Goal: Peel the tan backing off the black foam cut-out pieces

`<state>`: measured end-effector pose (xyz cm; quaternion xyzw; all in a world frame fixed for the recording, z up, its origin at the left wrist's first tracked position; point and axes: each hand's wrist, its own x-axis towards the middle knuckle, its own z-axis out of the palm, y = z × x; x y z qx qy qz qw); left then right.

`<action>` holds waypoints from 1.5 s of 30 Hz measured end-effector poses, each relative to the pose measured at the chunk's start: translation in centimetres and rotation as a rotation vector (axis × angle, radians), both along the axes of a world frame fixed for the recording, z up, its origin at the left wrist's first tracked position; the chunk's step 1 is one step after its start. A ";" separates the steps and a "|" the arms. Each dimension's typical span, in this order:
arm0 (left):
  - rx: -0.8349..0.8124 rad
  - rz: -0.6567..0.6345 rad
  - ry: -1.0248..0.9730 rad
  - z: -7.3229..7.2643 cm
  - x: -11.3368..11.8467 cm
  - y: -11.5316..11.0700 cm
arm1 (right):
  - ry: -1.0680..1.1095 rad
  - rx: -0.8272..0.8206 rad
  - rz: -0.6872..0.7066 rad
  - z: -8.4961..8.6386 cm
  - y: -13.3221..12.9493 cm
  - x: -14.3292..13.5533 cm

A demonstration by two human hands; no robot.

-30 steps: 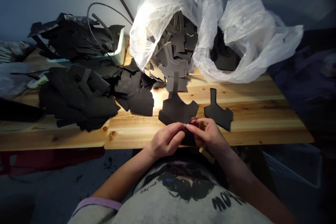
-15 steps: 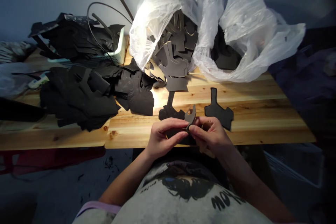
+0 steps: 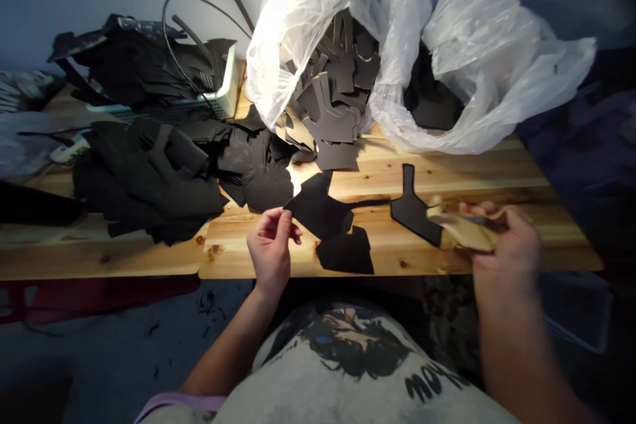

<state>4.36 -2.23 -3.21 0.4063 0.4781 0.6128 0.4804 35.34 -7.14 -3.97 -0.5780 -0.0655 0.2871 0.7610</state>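
So the left forearm comes in from the near left and angles up to the right, with the left hand (image 3: 269,248) over the near part of the wooden table (image 3: 497,179). Thumb and index are pinched together at the tips, other fingers loosely curled. Right at those tips is the left corner of a floppy black cutout (image 3: 320,207); the rest of it spreads off to the right of the fingers, its thin strip reaching over toward the outlined piece (image 3: 411,209).

The right hand (image 3: 511,242) is well apart from the left one, way over on the right, forearm coming up from the near right. It's pretty blurry, but the fingers are bent around some tan sheets (image 3: 467,230), which stick out to the left of them, by the right side of the outlined piece. Can't tell exactly how each finger sits.

There's also a black scrap (image 3: 346,253) lying at the near edge, just on the near side of the cutout. Big dark pile (image 3: 144,179) on the left, plastic bags (image 3: 303,20) on the far side.
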 end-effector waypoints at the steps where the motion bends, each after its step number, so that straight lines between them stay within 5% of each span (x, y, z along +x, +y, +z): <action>1: 0.067 0.008 0.089 0.0 0.0 -0.4 | -0.032 0.050 0.022 0.5 -0.3 0.0; 6: 0.693 0.048 0.637 -1.0 1.1 -3.6 | -0.336 -0.051 0.544 3.5 -1.9 -7.1; 9: 0.858 -0.040 0.851 -1.9 1.7 -5.1 | -0.330 -0.082 0.755 4.1 -2.3 -11.0; 21: 0.861 -0.072 0.806 -3.9 2.1 -6.6 | -0.300 -0.062 0.648 3.6 -3.1 -11.3; 28: 0.203 -0.231 0.365 -3.3 1.0 -4.7 | -0.259 -0.123 0.841 2.9 -4.0 -9.3; 32: 0.065 -0.248 0.291 -3.1 1.0 -4.3 | -0.246 -0.115 0.936 1.6 -4.2 -9.4; 37: 0.106 -0.240 0.418 -3.3 0.7 -4.8 | -0.381 -0.086 0.994 0.1 -3.9 -9.1; 45: 0.413 -0.129 0.800 -3.9 0.6 -5.5 | -0.655 -0.189 0.940 -0.4 -4.3 -8.6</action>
